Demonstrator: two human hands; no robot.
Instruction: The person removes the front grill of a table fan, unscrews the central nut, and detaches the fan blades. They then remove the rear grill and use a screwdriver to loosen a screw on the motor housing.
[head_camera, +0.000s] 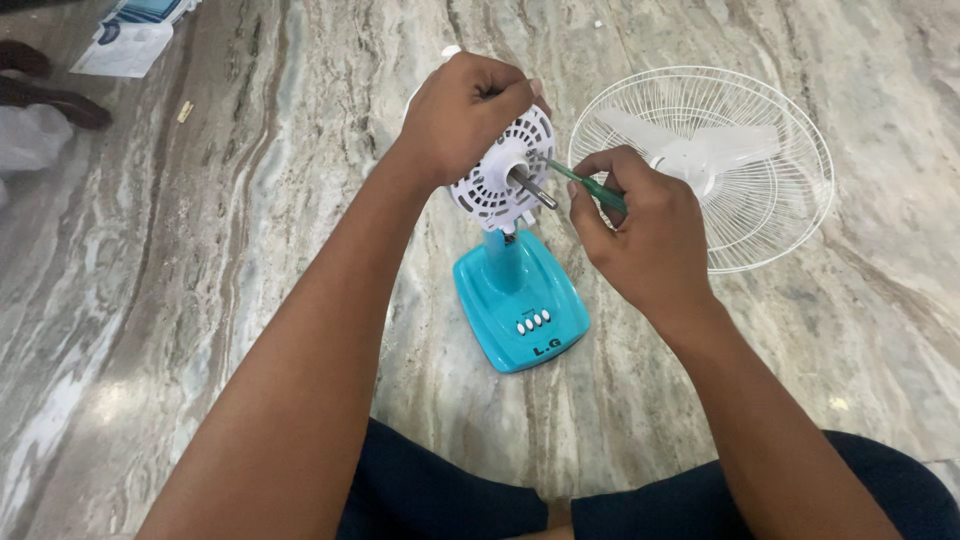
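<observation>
Fastening step: I am gripping the white slotted plastic motor housing (500, 175) with left hand (465, 110), right hand (640, 235) fingers clenching the green-handled screwdriver (590, 186) at its face above the marble floor (250, 200); next needs steady tip alignment.

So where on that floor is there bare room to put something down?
Bare marble floor lies left of the blue fan base, up to the papers in the far corner. More lies right of the base, below the white fan grille. It is crowded around the motor housing, where the left hand and right hand with the green screwdriver work.
</observation>
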